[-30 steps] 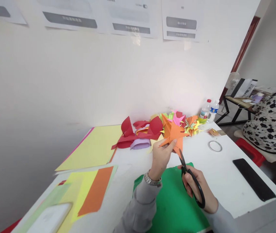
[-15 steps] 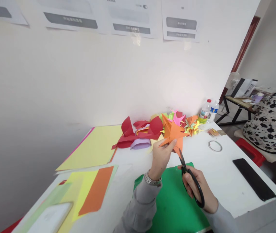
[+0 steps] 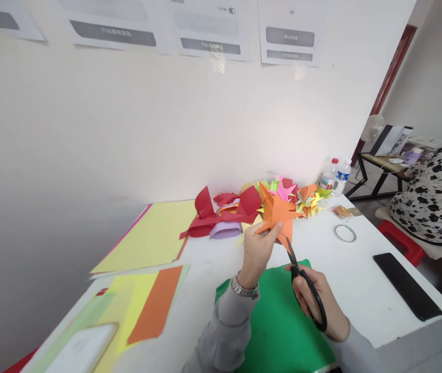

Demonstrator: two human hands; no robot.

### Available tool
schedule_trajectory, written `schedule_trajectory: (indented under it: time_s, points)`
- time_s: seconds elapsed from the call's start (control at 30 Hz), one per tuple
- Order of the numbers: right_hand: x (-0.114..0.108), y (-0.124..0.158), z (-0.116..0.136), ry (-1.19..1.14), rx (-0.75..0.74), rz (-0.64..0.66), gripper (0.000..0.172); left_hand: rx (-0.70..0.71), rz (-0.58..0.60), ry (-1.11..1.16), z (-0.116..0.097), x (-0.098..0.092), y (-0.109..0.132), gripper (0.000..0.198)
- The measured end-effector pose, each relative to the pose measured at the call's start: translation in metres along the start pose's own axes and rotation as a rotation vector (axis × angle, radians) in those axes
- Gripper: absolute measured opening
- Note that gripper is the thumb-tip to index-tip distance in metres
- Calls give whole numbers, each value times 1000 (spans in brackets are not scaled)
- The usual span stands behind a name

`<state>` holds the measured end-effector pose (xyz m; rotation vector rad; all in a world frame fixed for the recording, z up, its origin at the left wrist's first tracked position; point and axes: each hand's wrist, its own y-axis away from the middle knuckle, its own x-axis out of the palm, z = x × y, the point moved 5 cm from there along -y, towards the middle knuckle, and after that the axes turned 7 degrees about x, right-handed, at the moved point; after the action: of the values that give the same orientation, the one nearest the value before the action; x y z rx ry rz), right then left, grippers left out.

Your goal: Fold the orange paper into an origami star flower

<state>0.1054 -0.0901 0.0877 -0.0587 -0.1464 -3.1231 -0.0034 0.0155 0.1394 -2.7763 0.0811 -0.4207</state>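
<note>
My left hand (image 3: 261,246) pinches a folded orange paper star (image 3: 280,211) with several points, held up above the table. Black-handled scissors (image 3: 309,290) are gripped in my right hand (image 3: 322,298), fingers through the loops. The scissor blades point up and touch the star's lower point; whether they are cutting into the paper I cannot tell. Beneath both hands lies a green sheet (image 3: 279,326) on the white table.
Behind the star are red paper shapes (image 3: 205,210) and several small folded papers. Coloured sheets (image 3: 154,305) and a white phone-like device (image 3: 83,349) lie left. Right are a tape roll (image 3: 344,233), a black phone-like slab (image 3: 407,286), two bottles (image 3: 328,175) and a seated person (image 3: 434,197).
</note>
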Motion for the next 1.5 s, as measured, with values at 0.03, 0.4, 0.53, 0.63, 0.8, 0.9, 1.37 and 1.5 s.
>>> schedule_trajectory:
  time_s: [0.03, 0.4, 0.53, 0.63, 0.8, 0.9, 1.37, 1.5]
  points:
    - [0, 0, 0, 2, -1, 1, 60, 1, -1, -3, 0, 0, 0, 20]
    - [0, 1, 3, 37, 15, -16, 60, 4, -9, -4, 3, -2, 0, 21]
    - [0, 2, 4, 52, 14, -29, 61, -2, 2, 8, 3, -1, 0, 21]
    - [0, 2, 5, 65, 14, -31, 64, -6, 0, 11, 4, -1, 1, 21]
    - [0, 2, 4, 90, 12, -34, 64, -10, -12, 12, 3, 0, 1, 21]
    - [-1, 2, 3, 102, 10, -42, 62, -14, -3, 16, 2, 0, 1, 21]
    - [-1, 2, 3, 116, 18, -47, 59, -9, 3, 27, 1, 0, 2, 20]
    - [-2, 1, 2, 126, 2, -52, 58, -8, 8, 34, 0, 1, 2, 22]
